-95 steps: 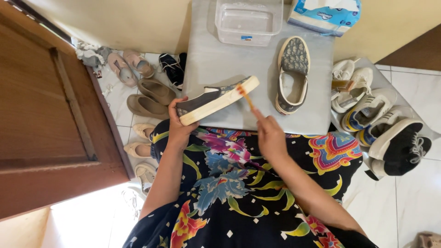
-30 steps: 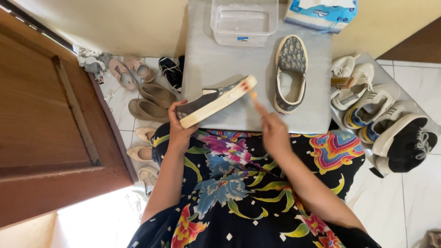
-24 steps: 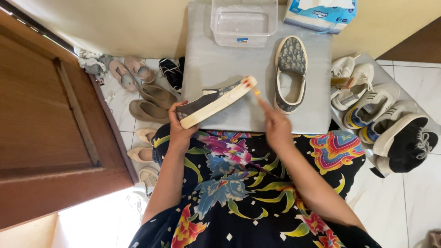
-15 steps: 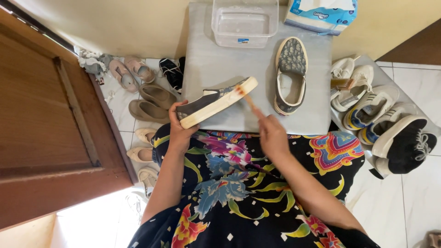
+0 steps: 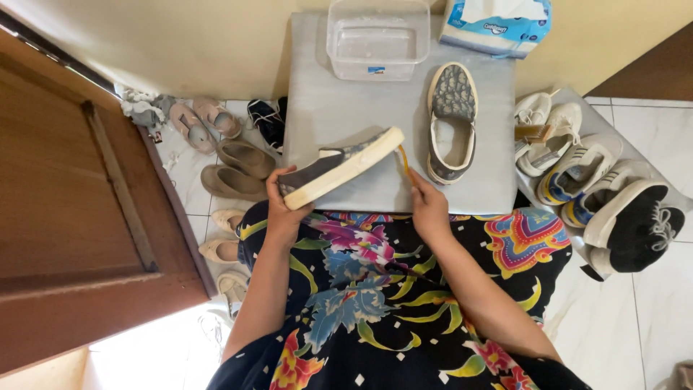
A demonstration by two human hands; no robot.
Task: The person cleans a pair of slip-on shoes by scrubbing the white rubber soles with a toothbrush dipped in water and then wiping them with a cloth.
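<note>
On the grey table (image 5: 346, 115), left hand (image 5: 283, 209) grips slip-on shoe (image 5: 339, 167); right hand (image 5: 429, 209) pinches brush (image 5: 404, 160).

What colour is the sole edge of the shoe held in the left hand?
Cream-white, on the shoe gripped by the left hand; the head view shows it.

Our left hand (image 5: 283, 206) covers the heel end of the slip-on shoe (image 5: 339, 167) we hold, and the shoe is turned so that its opening faces away from us. The head of the thin orange-handled tool (image 5: 404, 160) in our right hand (image 5: 429, 209) is hidden behind the shoe's toe, so we cannot tell what kind of tool it is. The top edge cuts off the clear plastic tub (image 5: 377, 37) and the blue tissue pack (image 5: 497, 23). The small heap (image 5: 143, 110) by the wooden door (image 5: 65, 231) is too small to make out.
</note>
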